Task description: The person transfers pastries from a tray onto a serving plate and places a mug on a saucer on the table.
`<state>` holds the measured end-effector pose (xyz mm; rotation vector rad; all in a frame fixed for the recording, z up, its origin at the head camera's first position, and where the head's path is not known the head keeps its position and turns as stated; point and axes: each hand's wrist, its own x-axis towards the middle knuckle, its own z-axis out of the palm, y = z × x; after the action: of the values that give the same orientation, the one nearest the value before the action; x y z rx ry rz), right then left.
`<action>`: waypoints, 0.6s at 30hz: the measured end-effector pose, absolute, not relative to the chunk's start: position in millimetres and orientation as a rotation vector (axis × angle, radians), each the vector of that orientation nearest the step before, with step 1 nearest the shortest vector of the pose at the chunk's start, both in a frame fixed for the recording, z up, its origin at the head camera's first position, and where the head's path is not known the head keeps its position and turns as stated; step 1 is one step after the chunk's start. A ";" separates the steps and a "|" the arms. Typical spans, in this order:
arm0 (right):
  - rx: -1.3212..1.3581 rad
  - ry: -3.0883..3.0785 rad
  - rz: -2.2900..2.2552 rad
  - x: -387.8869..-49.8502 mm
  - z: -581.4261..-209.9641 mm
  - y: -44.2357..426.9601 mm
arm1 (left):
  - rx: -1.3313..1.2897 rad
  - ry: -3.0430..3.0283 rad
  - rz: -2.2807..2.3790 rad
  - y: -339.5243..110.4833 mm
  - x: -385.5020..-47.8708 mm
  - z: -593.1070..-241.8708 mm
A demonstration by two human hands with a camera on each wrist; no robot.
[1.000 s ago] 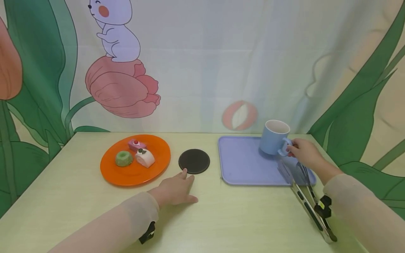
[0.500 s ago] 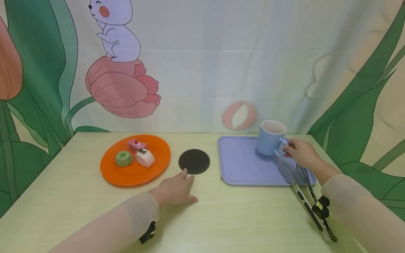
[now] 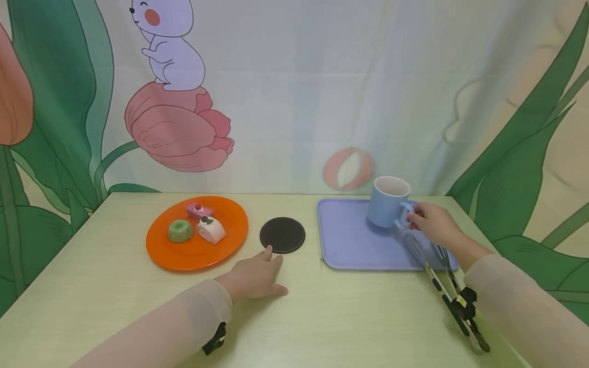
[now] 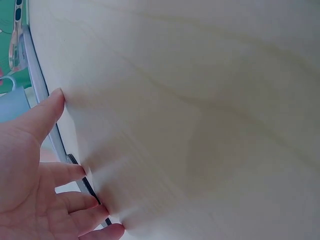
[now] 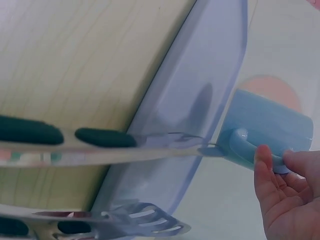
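My right hand (image 3: 434, 223) pinches the handle of a light blue mug (image 3: 386, 204), white inside, which stands upright at the tray's back right. Whether its base touches the purple-blue tray (image 3: 349, 255) is hard to tell. In the right wrist view, thumb and fingers (image 5: 267, 165) close on the mug's handle (image 5: 245, 142). My left hand (image 3: 255, 273) lies on the table with fingers spread, one fingertip at the near edge of a round black coaster (image 3: 282, 235). The left wrist view shows that hand (image 4: 50, 185) holding nothing.
Left of the coaster sits an orange plate (image 3: 184, 258) with a green ring-shaped cake (image 3: 180, 231), a white roll cake (image 3: 210, 230) and a pink cake (image 3: 199, 210). Metal tongs (image 3: 444, 294) lie under my right forearm, their heads over the tray. A printed curtain (image 3: 276, 102) hangs behind.
My right hand has moved the mug a little leftward over the tray. The left hand, coaster, plate and tongs have stayed in place.
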<state>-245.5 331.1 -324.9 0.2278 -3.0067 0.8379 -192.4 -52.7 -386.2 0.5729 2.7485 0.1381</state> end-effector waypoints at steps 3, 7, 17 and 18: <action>0.234 -3.011 0.844 -245.1 -324.9 327.9 | 0.572 2.747 0.131 -53.0 -192.1 -386.5; 0.248 -3.015 0.842 -244.1 -325.6 324.7 | 0.570 2.740 0.118 -53.0 -191.2 -386.2; 0.265 -3.004 0.847 -241.4 -326.1 319.7 | 0.580 2.725 0.066 -51.1 -186.7 -382.4; 0.263 -3.005 0.848 -241.5 -326.1 319.3 | 0.581 2.725 0.061 -51.0 -186.3 -382.3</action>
<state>-241.5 319.3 -326.1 0.2628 -3.0054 0.8485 -186.3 -51.0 -382.3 0.5808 2.7252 0.0606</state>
